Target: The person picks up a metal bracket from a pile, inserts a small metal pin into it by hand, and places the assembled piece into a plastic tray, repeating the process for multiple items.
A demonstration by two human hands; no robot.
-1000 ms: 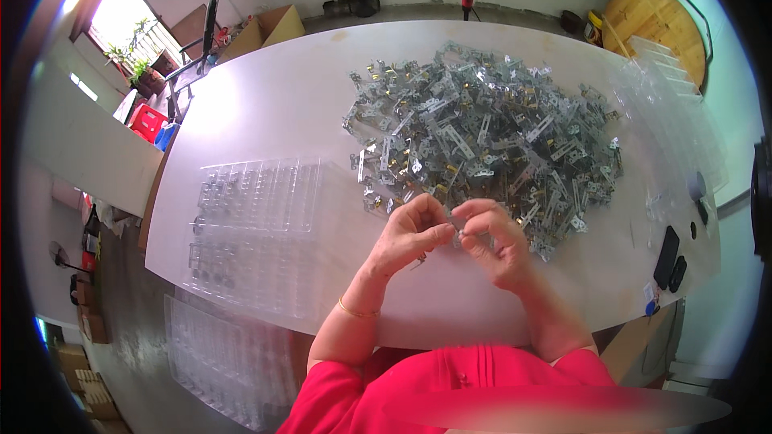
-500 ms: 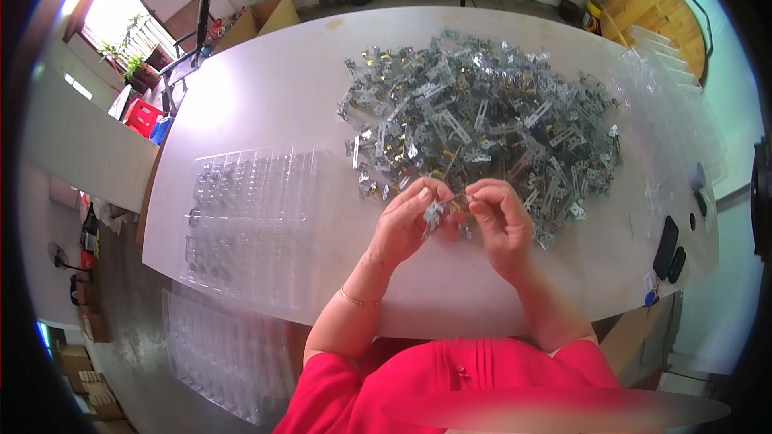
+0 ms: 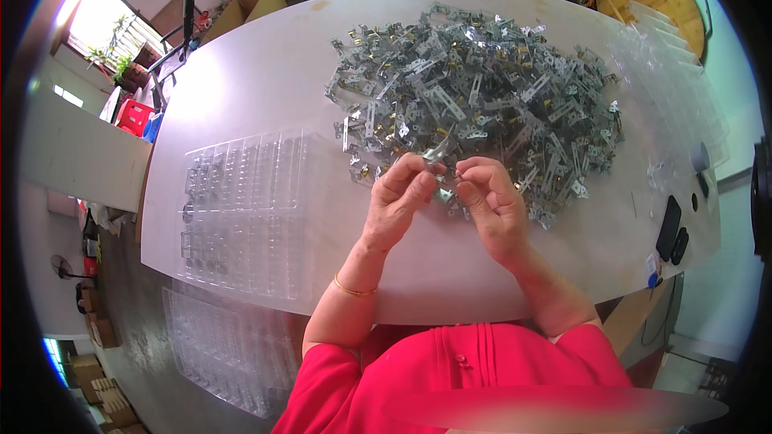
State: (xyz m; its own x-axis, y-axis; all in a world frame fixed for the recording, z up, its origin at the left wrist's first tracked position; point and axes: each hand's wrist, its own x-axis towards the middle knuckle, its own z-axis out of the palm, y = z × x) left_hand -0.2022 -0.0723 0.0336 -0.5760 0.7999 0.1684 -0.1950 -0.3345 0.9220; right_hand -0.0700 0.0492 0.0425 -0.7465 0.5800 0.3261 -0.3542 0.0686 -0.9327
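My left hand (image 3: 400, 195) pinches a shiny metal bracket (image 3: 437, 151), which sticks up past the fingertips. Just to its right, my right hand (image 3: 492, 199) is closed, thumb against forefinger; whatever is between them is too small to make out. A narrow gap separates the two hands. Both are at the near edge of a large heap of metal brackets (image 3: 474, 88), silver with some brass-coloured parts. On the left of the table lies a clear plastic tray (image 3: 249, 221) with rows of compartments, some at its left side holding metal parts.
More clear trays (image 3: 229, 345) are stacked below the left table edge. Clear plastic sheets or trays (image 3: 671, 104) lie at the right. A black phone-like object (image 3: 667, 227), keys (image 3: 652, 280) and a grey roll (image 3: 698, 157) rest near the white table's (image 3: 386, 273) right edge.
Both hands have moved slightly up and drawn apart. The bracket in my left hand now points up and away. The whole view has shifted a little.
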